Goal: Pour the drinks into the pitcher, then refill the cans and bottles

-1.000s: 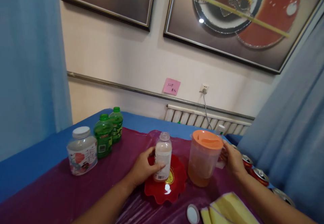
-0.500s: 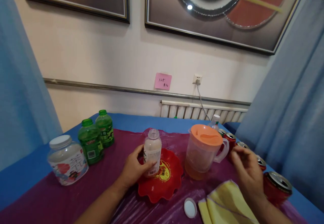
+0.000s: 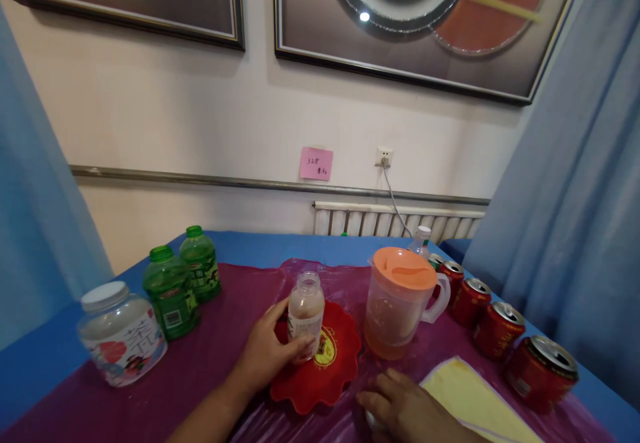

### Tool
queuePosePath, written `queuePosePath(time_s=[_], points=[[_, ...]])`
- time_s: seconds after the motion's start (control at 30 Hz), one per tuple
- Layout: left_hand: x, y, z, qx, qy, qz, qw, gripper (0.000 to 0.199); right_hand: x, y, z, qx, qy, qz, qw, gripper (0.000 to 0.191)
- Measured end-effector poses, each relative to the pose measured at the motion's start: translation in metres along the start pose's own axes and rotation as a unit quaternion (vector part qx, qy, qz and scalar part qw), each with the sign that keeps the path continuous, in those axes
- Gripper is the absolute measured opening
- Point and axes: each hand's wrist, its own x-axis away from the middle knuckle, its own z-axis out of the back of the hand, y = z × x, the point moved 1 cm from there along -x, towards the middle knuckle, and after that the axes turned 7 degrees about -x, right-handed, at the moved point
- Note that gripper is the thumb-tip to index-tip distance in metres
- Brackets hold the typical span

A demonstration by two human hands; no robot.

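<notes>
My left hand is wrapped round a small clear bottle with an uncapped mouth and a printed label. The bottle stands upright over a red scalloped plate with a yellow design in its middle. In front of the jug, my right hand reaches down to the purple sheet, its fingers curled over a white bottle cap. Only a sliver of the cap shows under the fingers. A folded yellow cloth lies partly beneath my right forearm.
A clear jug with an orange lid holds some amber liquid. Several red cans line the right edge. On the left are a white-lidded jar and two green bottles. A purple plastic sheet covers the blue table.
My right hand has come down and left from beside the cans to the white cap, now mostly covered. My left hand still holds the bottle; the view has shifted slightly.
</notes>
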Motion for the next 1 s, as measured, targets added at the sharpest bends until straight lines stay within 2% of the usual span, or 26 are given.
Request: queuePosePath(time_s=[0.1,0.17,0.23,0.27,0.33,0.4,0.53,0.63,0.77,1.0], points=[[0.001,0.001,0.000,-0.023,-0.005,-0.018,1.000,0.068,-0.019,-0.016,0.030,-0.123,0.116,0.003,0.986,0.049],[0.004,0.005,0.001,-0.031,-0.013,-0.038,0.999,0.067,-0.043,-0.024,0.050,-0.232,0.196,0.004,0.953,0.041],[0.006,0.010,0.002,-0.030,-0.024,-0.053,0.998,0.066,-0.071,-0.028,0.061,-0.310,0.289,-0.010,0.906,0.031],[0.008,0.012,0.003,-0.028,-0.028,-0.058,0.998,0.065,-0.086,-0.028,0.063,-0.344,0.342,-0.024,0.874,0.026],[0.010,0.017,0.004,-0.026,-0.040,-0.065,0.997,0.063,-0.109,-0.026,0.058,-0.395,0.409,-0.044,0.822,0.023],[0.011,0.021,0.005,-0.026,-0.052,-0.071,0.996,0.059,-0.123,-0.023,0.046,-0.421,0.423,-0.050,0.801,0.026],[0.012,0.023,0.005,-0.028,-0.065,-0.095,0.993,0.056,-0.120,-0.019,0.023,-0.408,0.403,-0.046,0.818,0.023],[0.013,0.020,0.004,-0.029,-0.062,-0.107,0.992,0.058,-0.107,-0.013,0.015,-0.379,0.382,-0.049,0.842,0.031],[0.014,0.020,0.003,-0.028,-0.065,-0.120,0.990,0.063,-0.098,-0.006,0.012,-0.364,0.371,-0.034,0.854,0.037],[0.018,0.029,0.004,-0.028,-0.085,-0.146,0.985,0.062,-0.098,-0.010,0.018,-0.300,0.408,-0.039,0.861,0.038]])
